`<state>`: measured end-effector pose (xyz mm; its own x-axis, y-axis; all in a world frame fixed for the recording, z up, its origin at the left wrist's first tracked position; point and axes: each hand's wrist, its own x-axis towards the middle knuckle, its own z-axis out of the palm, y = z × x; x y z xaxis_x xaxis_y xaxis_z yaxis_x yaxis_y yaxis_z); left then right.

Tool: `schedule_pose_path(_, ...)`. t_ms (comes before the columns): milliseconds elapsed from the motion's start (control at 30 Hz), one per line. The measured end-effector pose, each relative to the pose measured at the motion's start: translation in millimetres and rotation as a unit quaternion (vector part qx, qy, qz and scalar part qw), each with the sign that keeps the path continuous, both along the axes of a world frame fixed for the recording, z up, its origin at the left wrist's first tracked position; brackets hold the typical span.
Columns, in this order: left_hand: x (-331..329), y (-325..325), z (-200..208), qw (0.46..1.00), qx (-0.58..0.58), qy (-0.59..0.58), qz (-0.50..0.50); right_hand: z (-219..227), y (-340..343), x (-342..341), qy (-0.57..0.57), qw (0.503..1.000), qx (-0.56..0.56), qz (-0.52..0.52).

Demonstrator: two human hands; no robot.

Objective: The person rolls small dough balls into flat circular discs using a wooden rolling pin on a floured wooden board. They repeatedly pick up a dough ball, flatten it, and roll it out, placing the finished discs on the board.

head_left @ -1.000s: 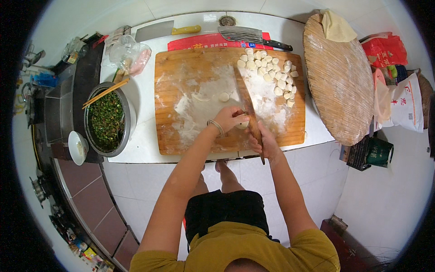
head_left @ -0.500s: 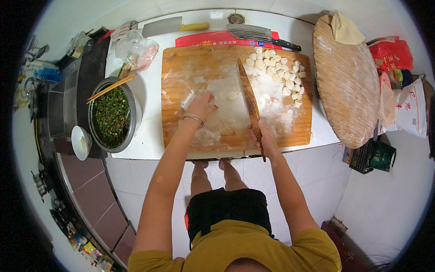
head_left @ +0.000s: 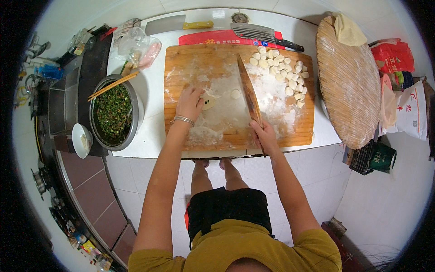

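One hand, the right hand (head_left: 266, 136), is closed around the near end of a tapered wooden rolling pin (head_left: 249, 93), whose shaft slants away from that grip across the cutting board (head_left: 301, 129); an end hold probably leaves most of its length free. Well left of this grip, the left hand (head_left: 188, 105) is palm down, fingers bent at the left edge of a flat dough round (head_left: 209, 99); I cannot tell whether they pinch it or merely touch it. Between the hands, just left of the pin, a small dough disc (head_left: 235, 94) lies alone, perhaps set apart for easy reach. Beyond the right hand and to its right, more dough pieces (head_left: 290, 76) cluster beside spread flour (head_left: 272, 97), which likely prevents sticking. The right hand hides part of the pin; the left fingertips are hard to make out, and dark spots on the flat round are too small to identify.
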<state>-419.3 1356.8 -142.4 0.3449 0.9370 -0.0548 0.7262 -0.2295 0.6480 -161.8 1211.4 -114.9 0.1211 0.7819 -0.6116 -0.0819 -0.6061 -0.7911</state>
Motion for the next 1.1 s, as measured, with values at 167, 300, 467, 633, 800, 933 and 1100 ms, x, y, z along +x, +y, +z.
schedule_pose_path(167,7,-30,1,0.994,0.103,-0.018,-0.042,2,63,-23,-0.024,0.994,0.068,0.077)
schedule_pose_path(300,22,-45,-6,0.985,0.13,-0.026,-0.114,-1,98,-29,-0.03,0.998,0.042,0.03)
schedule_pose_path(467,25,-58,3,0.979,0.108,-0.116,-0.13,1,99,1,-0.14,0.983,0.114,0.027)
schedule_pose_path(633,11,-69,7,0.994,0.096,-0.049,-0.027,7,68,25,-0.366,0.893,0.192,0.179)
schedule_pose_path(800,34,-66,11,0.975,0.208,0.048,-0.059,-3,46,20,-0.39,0.887,0.192,0.155)
schedule_pose_path(933,17,-18,-18,0.969,0.153,0.192,-0.028,-7,32,21,-0.342,0.903,0.235,0.107)
schedule_pose_path(1100,35,11,-19,0.963,0.042,0.112,-0.242,-6,17,21,-0.314,0.931,0.174,0.063)
